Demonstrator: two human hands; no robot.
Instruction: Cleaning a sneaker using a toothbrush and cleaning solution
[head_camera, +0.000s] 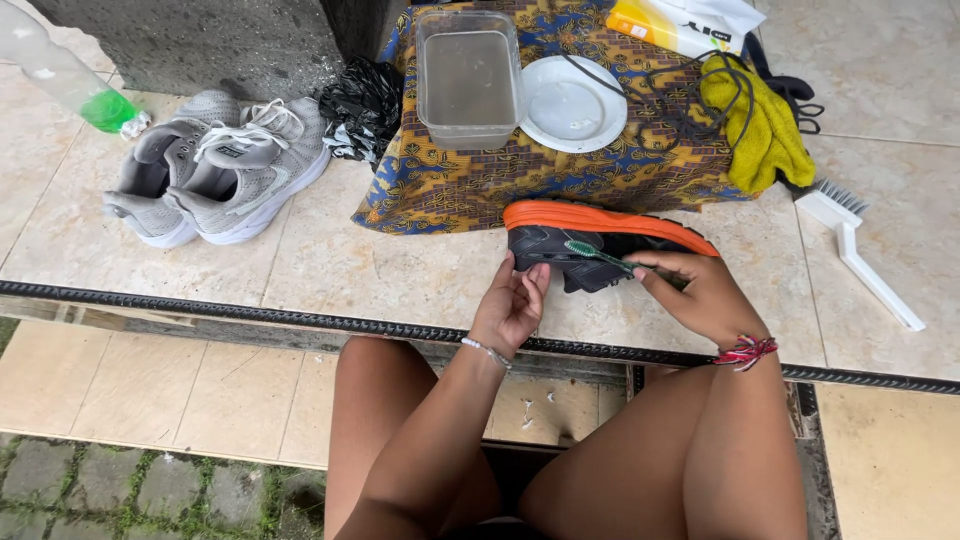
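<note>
A black shoe with an orange sole (590, 238) lies on its side on the tiled step in front of me. My left hand (512, 303) holds its heel end with the fingers against the upper. A green-headed toothbrush (598, 256) is gripped in my right hand (700, 293), with its bristles resting on the shoe's black side. A silver bracelet shows on my left wrist and a red string band on my right.
A pair of grey sneakers (215, 165) sits at the left. On a patterned cloth (560, 160) stand a clear tub of cloudy water (468, 80), a white plate (573, 102), a yellow rag (762, 125) and black laces. A white scrub brush (860, 250) lies at the right. A plastic bottle (70, 80) is far left.
</note>
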